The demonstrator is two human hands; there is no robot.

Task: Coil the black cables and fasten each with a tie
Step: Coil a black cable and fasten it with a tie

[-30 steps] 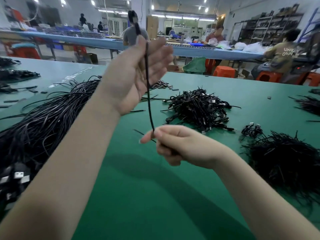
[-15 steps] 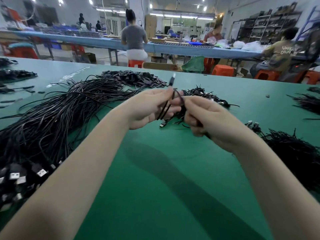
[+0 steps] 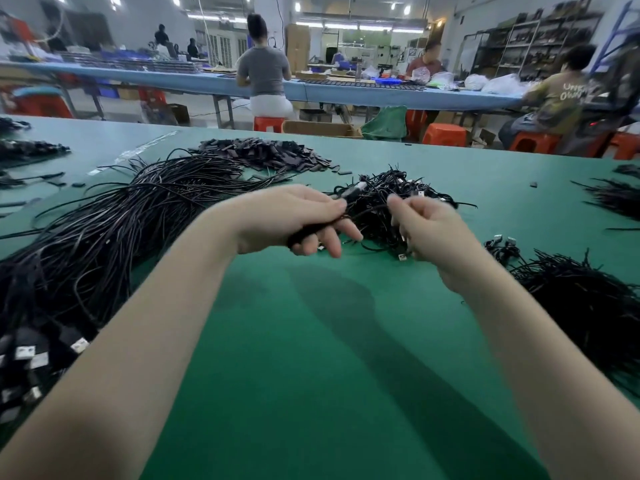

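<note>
The left hand [image 3: 287,216] hides most of the coiled cable [image 3: 304,233] it grips. The loose cable pile [image 3: 86,244] runs off the left edge. The right hand's [image 3: 429,230] fingers [image 3: 403,206] are blurred.

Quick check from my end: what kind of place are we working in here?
Most likely a cable assembly or packing workshop. A heap of loose black cables and a pile of coiled ones lie on the green table, and other workers sit at a long bench behind.

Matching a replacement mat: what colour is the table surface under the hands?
Green; the table shows plainly in the head view.
</note>
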